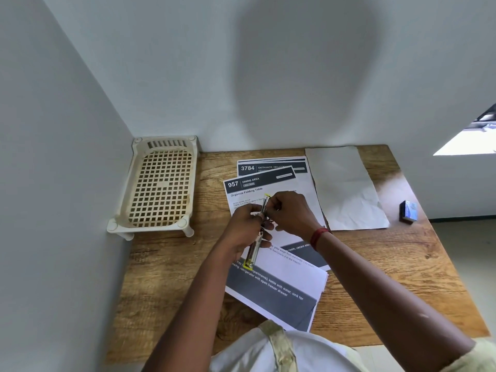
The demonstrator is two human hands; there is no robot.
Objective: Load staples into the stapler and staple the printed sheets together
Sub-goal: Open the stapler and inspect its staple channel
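While the left hand [245, 224] and right hand [291, 212] both grip it, the stapler [253, 252] is held just above the printed sheets [295, 277].
Left fingers curl round the metal stapler's middle and the right hand pinches its far end; its yellow-tipped near end points toward 7 o'clock. The sheets lie fanned at the centre of the wooden desk [389, 264], the top one headed "957 Dining Area". A creased blank sheet [346, 189] lies at 2 o'clock, a small blue box [409, 212] at 3 o'clock and a cream lattice tray [161, 183] at 10 o'clock.
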